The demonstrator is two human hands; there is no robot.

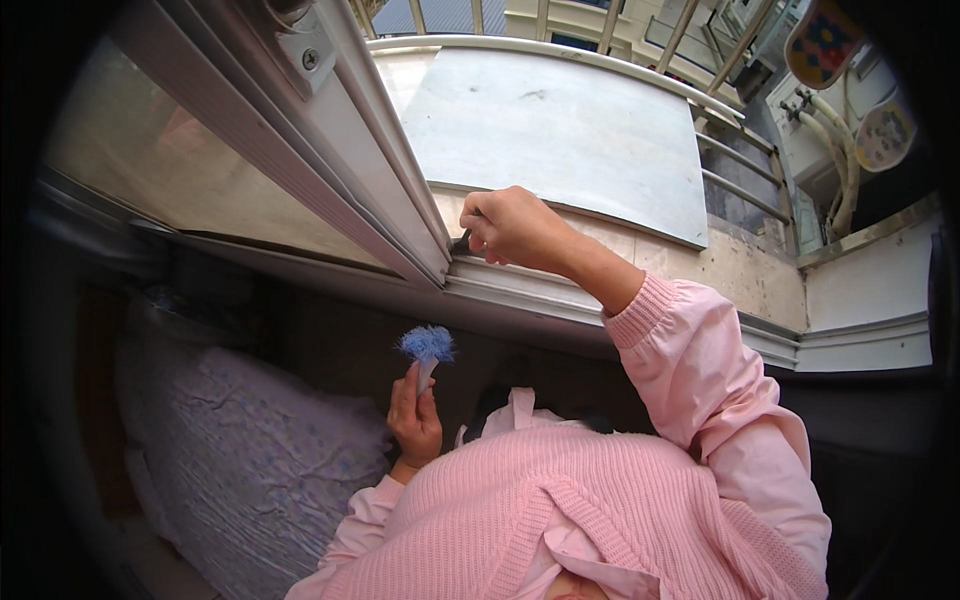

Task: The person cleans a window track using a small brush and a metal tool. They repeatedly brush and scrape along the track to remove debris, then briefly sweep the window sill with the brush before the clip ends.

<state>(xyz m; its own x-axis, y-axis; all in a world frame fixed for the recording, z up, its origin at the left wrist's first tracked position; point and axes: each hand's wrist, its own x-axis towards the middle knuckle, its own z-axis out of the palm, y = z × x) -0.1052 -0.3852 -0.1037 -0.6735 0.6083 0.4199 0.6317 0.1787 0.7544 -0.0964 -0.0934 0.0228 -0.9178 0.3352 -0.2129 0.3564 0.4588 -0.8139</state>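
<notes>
My left hand [413, 425] is closed around the pale handle of a small brush [427, 350] with splayed blue bristles pointing up. It is below the sill, in front of my body. My right hand [515, 228] reaches out over the window sill, its fingers pinched on a small dark tool [462, 242]; only the tool's end shows, so its kind is unclear. That end meets the corner where the white sliding window frame [400, 200] stands in the window track [560, 290].
Beyond the track a light board [560, 130] lies on the ledge, with metal railings [745, 185] past it. Pipes [845, 160] and hanging patterned pieces [825, 45] are at the far right. A bed with a pale flowered cover [250, 450] is at the lower left.
</notes>
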